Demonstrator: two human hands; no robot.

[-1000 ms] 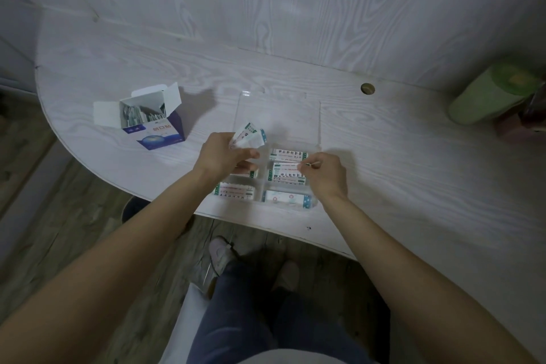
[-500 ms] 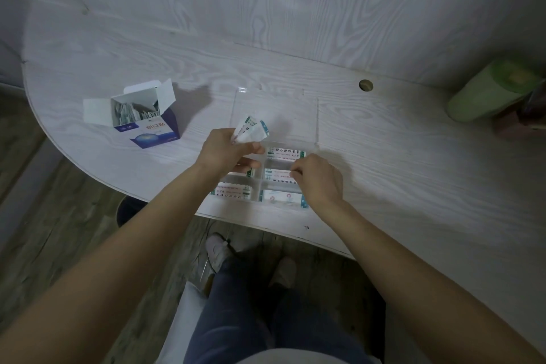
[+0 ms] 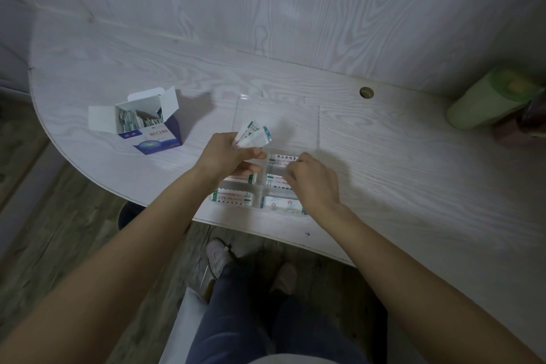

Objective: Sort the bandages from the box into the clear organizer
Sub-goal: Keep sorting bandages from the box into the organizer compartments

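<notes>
Bandages [image 3: 253, 135] fan from the left hand [image 3: 226, 154], pinched as a ready supply, while the right hand [image 3: 311, 179] reaches fingers-down into the clear organizer [image 3: 277, 115] beneath, apparently seating one; its grip is hidden. Box [image 3: 147, 122] stands open beyond the left hand on the bench [image 3: 413, 186].

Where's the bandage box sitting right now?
In the head view, the open bandage box stands on the table at the left, apart from the clear organizer and beyond the left hand.
</notes>
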